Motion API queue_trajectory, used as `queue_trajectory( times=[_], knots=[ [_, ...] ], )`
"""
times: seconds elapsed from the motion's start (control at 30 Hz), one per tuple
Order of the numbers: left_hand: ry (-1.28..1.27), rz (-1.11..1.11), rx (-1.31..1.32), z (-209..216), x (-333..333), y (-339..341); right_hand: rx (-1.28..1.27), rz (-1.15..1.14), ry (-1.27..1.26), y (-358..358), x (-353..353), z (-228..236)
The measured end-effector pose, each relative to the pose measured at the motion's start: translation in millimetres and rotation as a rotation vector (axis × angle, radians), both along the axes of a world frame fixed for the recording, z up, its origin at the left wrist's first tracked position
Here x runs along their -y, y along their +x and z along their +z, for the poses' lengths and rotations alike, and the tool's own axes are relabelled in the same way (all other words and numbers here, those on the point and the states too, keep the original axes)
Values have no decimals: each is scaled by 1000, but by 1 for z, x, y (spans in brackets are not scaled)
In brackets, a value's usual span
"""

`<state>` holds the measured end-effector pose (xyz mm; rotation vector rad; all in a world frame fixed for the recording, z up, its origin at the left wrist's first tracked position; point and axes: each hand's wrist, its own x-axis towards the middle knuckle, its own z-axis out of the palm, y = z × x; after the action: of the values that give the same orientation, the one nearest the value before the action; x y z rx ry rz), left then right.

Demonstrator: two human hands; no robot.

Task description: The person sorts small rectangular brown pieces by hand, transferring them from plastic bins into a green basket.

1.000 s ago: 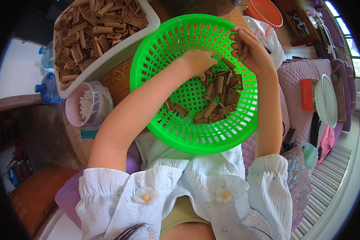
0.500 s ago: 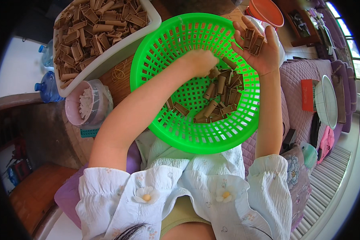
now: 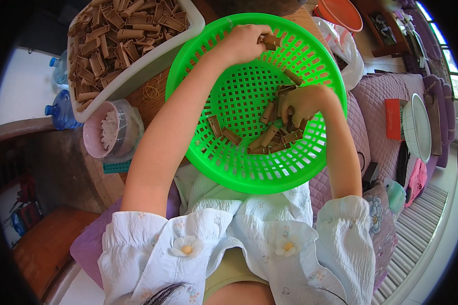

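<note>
A green plastic basket (image 3: 229, 175) with slotted sides sits in front of me. Small brown trough-shaped plastic pieces (image 3: 275, 140) lie loosely heaped in its right and near part, with a couple more (image 3: 231, 136) apart to the left. My left hand (image 3: 245, 43) is above the basket's far side, closed around brown pieces (image 3: 272, 41) that stick out past its fingertips. Over the heap, my right hand (image 3: 310, 104) points down with bent fingers closed on brown pieces there. Its palm is hidden from view.
A white tub (image 3: 197, 20) full of similar brown pieces stands at the far left. Below it is a pink bucket (image 3: 90, 133) with white scraps. A white plastic bag (image 3: 348, 51) and an orange basin (image 3: 343, 15) are at the far right. A quilted purple sofa (image 3: 387, 101) lies rightward.
My right hand, which held brown pieces palm up at the right rim, has turned over and come down into the heap. My left hand has lifted from the heap to the far side, holding pieces.
</note>
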<state>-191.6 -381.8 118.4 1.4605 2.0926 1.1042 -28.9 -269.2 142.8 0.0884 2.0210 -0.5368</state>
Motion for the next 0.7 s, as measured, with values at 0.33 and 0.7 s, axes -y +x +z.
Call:
queue_trajectory(
  times=[0.33,0.7],
  knots=[
    [-81,-22,193,1,2,-5,-763,-371,-21,-17,-5,0],
    [11,-6,295,-10,-3,-6,-967,-571,195,-14,-15,1]
  ],
)
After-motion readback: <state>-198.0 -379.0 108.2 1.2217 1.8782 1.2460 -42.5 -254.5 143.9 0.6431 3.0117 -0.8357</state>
